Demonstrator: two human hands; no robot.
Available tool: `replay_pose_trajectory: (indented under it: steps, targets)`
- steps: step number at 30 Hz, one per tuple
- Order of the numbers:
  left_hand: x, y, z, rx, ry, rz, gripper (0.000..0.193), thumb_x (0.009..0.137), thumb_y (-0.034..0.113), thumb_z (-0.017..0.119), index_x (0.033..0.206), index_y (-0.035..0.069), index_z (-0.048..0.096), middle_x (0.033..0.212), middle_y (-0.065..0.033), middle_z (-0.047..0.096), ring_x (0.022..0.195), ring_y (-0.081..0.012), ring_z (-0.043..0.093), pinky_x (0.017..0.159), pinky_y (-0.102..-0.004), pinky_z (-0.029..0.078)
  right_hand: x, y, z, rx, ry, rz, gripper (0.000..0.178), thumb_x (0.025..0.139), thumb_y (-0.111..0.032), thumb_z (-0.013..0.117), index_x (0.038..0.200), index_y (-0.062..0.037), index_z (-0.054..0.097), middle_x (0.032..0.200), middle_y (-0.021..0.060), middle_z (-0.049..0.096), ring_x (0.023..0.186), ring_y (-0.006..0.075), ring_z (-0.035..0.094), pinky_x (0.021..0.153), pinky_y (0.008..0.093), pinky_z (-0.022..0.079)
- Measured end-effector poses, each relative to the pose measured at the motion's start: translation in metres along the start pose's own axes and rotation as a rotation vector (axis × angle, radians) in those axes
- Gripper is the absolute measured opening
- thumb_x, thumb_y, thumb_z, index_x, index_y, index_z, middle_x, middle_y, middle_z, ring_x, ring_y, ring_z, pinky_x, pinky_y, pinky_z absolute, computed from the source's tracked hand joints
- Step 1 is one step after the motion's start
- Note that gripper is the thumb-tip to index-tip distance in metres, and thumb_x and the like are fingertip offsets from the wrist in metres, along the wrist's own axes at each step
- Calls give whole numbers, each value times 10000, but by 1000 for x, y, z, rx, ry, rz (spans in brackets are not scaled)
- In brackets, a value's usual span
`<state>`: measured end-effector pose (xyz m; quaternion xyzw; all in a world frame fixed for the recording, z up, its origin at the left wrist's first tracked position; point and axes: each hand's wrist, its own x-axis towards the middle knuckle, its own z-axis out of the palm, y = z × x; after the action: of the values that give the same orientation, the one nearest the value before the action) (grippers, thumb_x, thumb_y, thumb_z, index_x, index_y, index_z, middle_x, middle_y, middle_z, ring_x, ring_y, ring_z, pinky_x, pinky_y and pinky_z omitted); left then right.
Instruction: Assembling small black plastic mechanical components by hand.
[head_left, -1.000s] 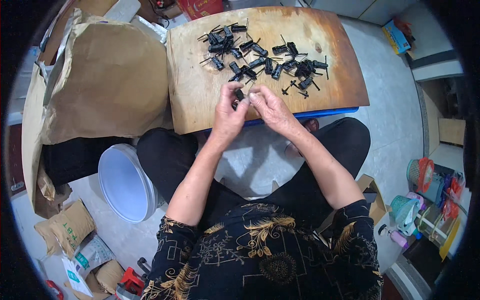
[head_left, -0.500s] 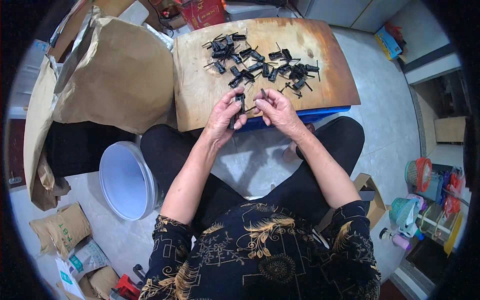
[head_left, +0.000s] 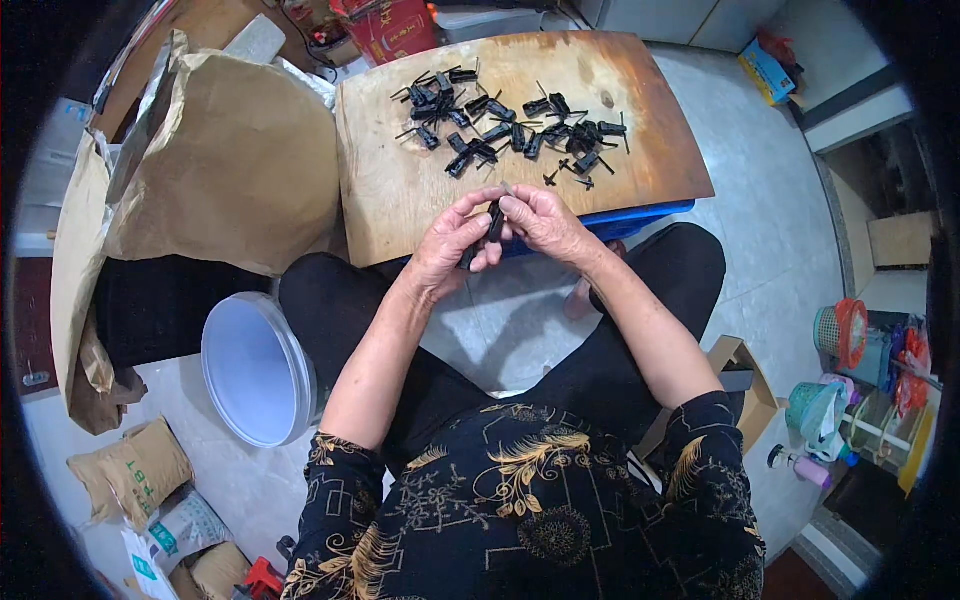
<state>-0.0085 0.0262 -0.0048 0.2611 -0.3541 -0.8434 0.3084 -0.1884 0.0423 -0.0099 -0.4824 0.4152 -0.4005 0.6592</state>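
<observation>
Over the near edge of the wooden board, my left hand (head_left: 452,244) is closed around a small black plastic part (head_left: 495,222). My right hand (head_left: 545,222) meets it from the right, thumb and fingers pinched at the part's upper end; what exactly sits between those fingertips is hidden. Beyond my hands, several black plastic pieces with thin rods (head_left: 430,100) lie in a loose heap on the board (head_left: 400,205). A few smaller black pins (head_left: 585,183) rest at the heap's near right side.
Left of the board stands a big brown paper sack (head_left: 220,160). A white bucket (head_left: 255,370) is on the floor by my left knee, with brown packets (head_left: 135,470) farther left. An open cardboard box (head_left: 755,400) and baskets (head_left: 815,410) are at the right.
My right hand has come left, and its fingertips now meet the black part in my left hand. Before, the hands were slightly apart, with a small dark piece in the right fingers.
</observation>
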Motion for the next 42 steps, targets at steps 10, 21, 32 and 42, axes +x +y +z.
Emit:
replay_pose_trajectory:
  steps: [10, 21, 32, 42]
  targets:
    - [1, -8, 7, 734, 193, 184, 366, 896, 80, 485, 1256, 37, 432, 915, -83, 609, 743, -107, 613, 475, -189, 442, 11, 16, 7, -333, 224, -97, 291, 929, -275, 471, 967, -2, 564, 699, 24, 549, 616, 83, 513, 555, 232, 431]
    - [7, -4, 6, 573, 355, 190, 365, 894, 83, 496, 1255, 47, 454, 825, -52, 586, 653, -73, 553, 427, -195, 413, -1, -13, 26, 246, 144, 250, 353, 960, -305, 406, 1217, -64, 425, 586, -56, 372, 439, 23, 283, 361, 179, 225]
    - [15, -2, 10, 491, 426, 155, 354, 879, 89, 520, 1230, 66, 477, 787, -29, 589, 506, -35, 446, 407, -183, 355, 5, -12, 24, 317, 120, 248, 350, 971, -257, 377, 1266, -70, 364, 570, -54, 346, 418, 29, 265, 358, 177, 224]
    - [21, -4, 6, 482, 438, 175, 336, 894, 85, 495, 1229, 63, 471, 814, -28, 590, 589, -44, 484, 440, -183, 362, 12, -13, 23, 344, 126, 302, 355, 973, -267, 370, 1280, -91, 355, 577, -60, 332, 430, 23, 258, 371, 178, 213]
